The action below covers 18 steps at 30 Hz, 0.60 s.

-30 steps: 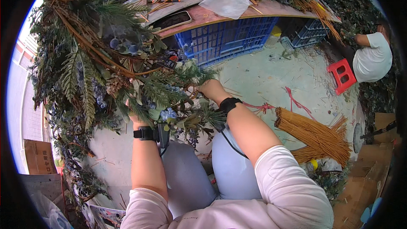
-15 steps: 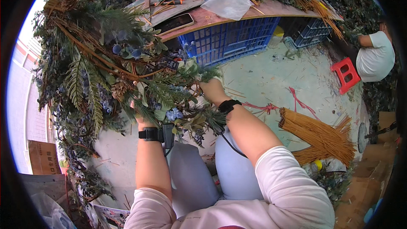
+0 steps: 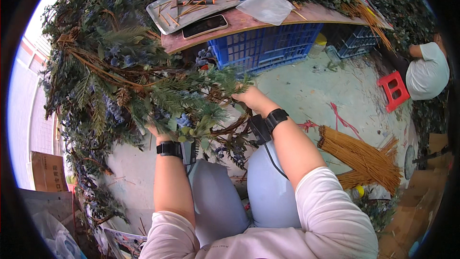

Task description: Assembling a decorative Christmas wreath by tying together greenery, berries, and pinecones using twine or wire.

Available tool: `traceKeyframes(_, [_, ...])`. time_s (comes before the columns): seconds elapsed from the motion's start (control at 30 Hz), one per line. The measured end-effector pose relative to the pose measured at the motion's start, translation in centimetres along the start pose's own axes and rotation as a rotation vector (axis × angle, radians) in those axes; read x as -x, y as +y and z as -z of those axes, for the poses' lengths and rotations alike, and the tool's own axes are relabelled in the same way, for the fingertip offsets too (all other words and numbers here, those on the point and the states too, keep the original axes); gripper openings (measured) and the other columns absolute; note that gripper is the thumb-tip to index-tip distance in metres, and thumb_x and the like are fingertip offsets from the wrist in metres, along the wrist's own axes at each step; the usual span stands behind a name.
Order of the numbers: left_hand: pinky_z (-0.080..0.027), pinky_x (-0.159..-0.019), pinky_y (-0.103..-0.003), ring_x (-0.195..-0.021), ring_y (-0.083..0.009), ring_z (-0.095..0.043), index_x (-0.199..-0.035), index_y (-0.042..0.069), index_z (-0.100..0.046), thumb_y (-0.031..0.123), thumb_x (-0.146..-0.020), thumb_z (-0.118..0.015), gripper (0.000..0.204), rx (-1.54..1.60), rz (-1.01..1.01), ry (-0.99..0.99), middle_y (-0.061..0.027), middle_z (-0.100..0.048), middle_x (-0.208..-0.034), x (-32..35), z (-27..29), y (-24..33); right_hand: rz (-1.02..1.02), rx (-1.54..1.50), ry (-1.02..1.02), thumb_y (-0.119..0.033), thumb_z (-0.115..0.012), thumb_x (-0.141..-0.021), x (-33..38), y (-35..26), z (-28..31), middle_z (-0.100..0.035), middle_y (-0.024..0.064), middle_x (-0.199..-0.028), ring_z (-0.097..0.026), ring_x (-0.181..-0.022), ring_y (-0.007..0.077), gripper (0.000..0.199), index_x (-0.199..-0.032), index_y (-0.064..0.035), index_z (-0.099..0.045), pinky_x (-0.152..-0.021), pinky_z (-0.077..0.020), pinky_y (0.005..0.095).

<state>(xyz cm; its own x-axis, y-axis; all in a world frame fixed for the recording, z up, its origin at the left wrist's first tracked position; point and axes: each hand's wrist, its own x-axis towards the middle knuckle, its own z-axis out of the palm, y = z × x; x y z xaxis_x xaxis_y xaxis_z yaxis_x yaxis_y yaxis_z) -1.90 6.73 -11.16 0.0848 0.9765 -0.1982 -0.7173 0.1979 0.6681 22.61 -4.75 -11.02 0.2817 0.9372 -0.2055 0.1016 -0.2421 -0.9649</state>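
Observation:
An artificial garland (image 3: 187,98) of pine sprigs, green leaves, blue berries and brown vine stretches in front of me above my lap. At its right end, my right hand (image 3: 252,100) is closed on the greenery, with the fingertips partly covered by needles. My left hand (image 3: 152,129) grips the garland's lower left part, its fingers mostly hidden in the leaves. A pine cone (image 3: 123,97) sits on the vine left of that hand. Blue berries (image 3: 184,121) hang between the two hands.
A table (image 3: 230,30) ahead bears a tray (image 3: 164,25) with tools, a phone (image 3: 205,26) and a plastic bag (image 3: 266,6). Blue crates (image 3: 266,45) stand beneath. Bundled brown sticks (image 3: 359,156) lie right. A person (image 3: 426,74) sits near a red stool (image 3: 394,91).
My right hand has moved slightly right and turned at the wrist, with the garland's right end shifting along. The view has tilted a little, showing more of the tray. My left hand stays nearly in place.

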Motion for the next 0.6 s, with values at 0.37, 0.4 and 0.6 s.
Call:
traceKeyframes(0.37, [-0.043,-0.085,-0.041,-0.102,-0.0266,-0.051,-0.120,0.006,-0.047,0.037,-0.088,-0.040,0.046,-0.057,-0.010,-0.182,-0.0096,-0.053,-0.116,0.0,0.2,-0.8,-0.190,0.450,0.206,-0.033,-0.063,-0.075,-1.6,0.6,0.3,-0.060,0.0212,-0.098,-0.057,-0.091,0.0337,0.044,-0.095,0.0050,-0.061,-0.082,-0.0432,0.0380])
traceKeyframes(0.4, [-0.044,-0.085,-0.040,-0.102,-0.0260,-0.051,-0.120,0.006,-0.048,0.038,-0.088,-0.041,0.046,-0.054,0.026,-0.134,-0.0094,-0.053,-0.115,0.5,-0.7,-0.7,-0.168,0.538,0.242,-0.036,-0.063,-0.074,-1.8,1.2,0.6,-0.058,0.0227,-0.100,-0.055,-0.094,0.0364,0.047,-0.094,0.0064,-0.061,-0.083,-0.0427,0.0399])
traceKeyframes(0.6, [-0.046,-0.080,-0.036,-0.097,-0.0232,-0.054,-0.117,0.005,-0.050,0.036,-0.087,-0.046,0.044,-0.053,0.048,-0.130,-0.0078,-0.055,-0.112,-0.2,0.0,-0.4,-0.025,0.618,0.272,-0.032,-0.068,-0.070,-2.2,2.1,0.6,-0.049,0.0226,-0.112,-0.048,-0.104,0.0368,0.045,-0.092,0.0067,-0.061,-0.088,-0.0399,0.0401])
